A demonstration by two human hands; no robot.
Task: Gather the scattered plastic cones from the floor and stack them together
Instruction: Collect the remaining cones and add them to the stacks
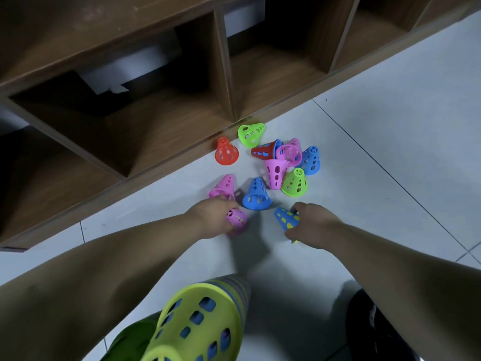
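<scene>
Several perforated plastic cones lie scattered on the white tile floor near a wooden shelf. My left hand [212, 217] is shut on a pink cone [237, 219]. My right hand [313, 225] grips a blue cone [286, 217] with a yellow one nested inside. Just beyond my hands stand a blue cone [256, 195] and a tipped pink cone [223, 186]. Farther off are an orange cone [226, 151], a green cone on its side [251, 134], a red cone on its side [265, 149], other pink cones [276, 173], a green cone [295, 182] and a blue cone [311, 160]. A tall stack topped by a yellow-green cone [197, 321] rises close to the camera.
A brown wooden shelf unit [229, 74] with open cubbies runs along the far and left side, its base edge right behind the cones. White boxes [135, 66] sit inside one cubby. A dark shoe [369, 327] shows at the lower right.
</scene>
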